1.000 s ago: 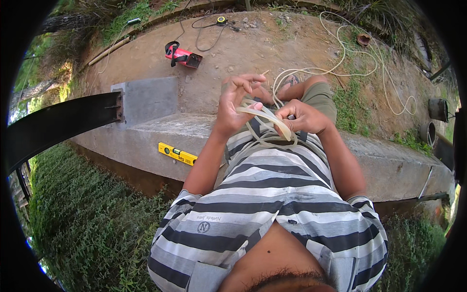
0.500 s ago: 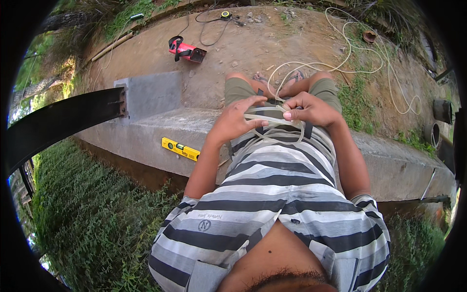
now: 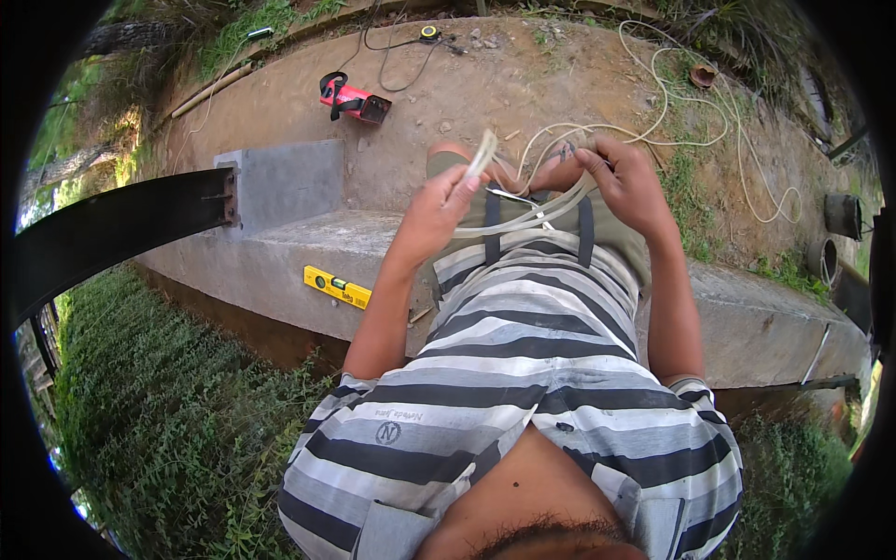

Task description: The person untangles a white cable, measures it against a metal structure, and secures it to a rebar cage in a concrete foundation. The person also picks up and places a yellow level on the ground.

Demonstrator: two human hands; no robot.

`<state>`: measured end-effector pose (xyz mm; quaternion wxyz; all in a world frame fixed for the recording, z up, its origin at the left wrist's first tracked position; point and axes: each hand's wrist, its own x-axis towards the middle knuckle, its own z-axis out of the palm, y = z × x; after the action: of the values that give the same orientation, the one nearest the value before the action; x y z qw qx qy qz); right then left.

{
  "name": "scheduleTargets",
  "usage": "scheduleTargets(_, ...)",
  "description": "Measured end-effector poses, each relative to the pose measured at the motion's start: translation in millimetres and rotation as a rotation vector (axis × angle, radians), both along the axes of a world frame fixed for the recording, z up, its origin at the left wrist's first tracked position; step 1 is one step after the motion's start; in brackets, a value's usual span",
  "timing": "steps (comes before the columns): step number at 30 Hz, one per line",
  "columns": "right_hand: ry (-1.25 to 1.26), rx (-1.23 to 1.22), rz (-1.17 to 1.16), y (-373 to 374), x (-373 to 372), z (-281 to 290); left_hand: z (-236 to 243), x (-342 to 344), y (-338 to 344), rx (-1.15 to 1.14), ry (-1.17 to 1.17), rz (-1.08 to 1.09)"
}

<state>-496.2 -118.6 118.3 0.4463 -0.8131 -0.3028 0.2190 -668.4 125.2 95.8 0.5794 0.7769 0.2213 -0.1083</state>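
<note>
Loops of pale, translucent hose (image 3: 509, 227) are stretched between my two hands above my lap. My left hand (image 3: 437, 207) is closed around the bunched loops, and their bend sticks up past my thumb. On the other side, my right hand (image 3: 625, 182) pinches the hose between thumb and fingers. The rest of this hose (image 3: 667, 103) trails from near my feet across the dirt to the right in loose curves. Two dark straps and a thin white strip show on my lap behind the loops.
I sit on a concrete ledge (image 3: 737, 322). A yellow spirit level (image 3: 336, 287) lies on it to my left, near a black steel beam (image 3: 121, 229) bolted to a concrete block (image 3: 289, 187). A red tool case (image 3: 355, 99) with black straps and a cable stands on the dirt ahead.
My hands have moved apart, drawing the coiled hose out between them. My left hand has closed around the loops, and my right hand has moved outward and slightly forward.
</note>
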Motion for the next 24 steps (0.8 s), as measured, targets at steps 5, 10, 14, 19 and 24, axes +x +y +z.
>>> scheduleTargets(5, -0.302, -0.248, 0.45, 39, -19, 23, 40, 15, -30, 0.582, -0.51, -0.561)
scheduleTargets(10, 0.27, 0.077, 0.984, 39, -12, 13, 53, 18, -22, 0.111, -0.538, -0.384)
scheduleTargets(14, 0.805, 0.371, 0.915, 44, -33, -16, 17, 32, -17, 0.089, -0.666, -0.135)
scheduleTargets(19, 1.008, 0.496, 0.427, 39, -57, -24, 17, 17, -32, -0.159, -0.742, -0.015)
scheduleTargets(24, 0.891, 0.407, 0.274, 43, -66, -14, 20, 1, -45, 0.078, -0.668, 0.09)
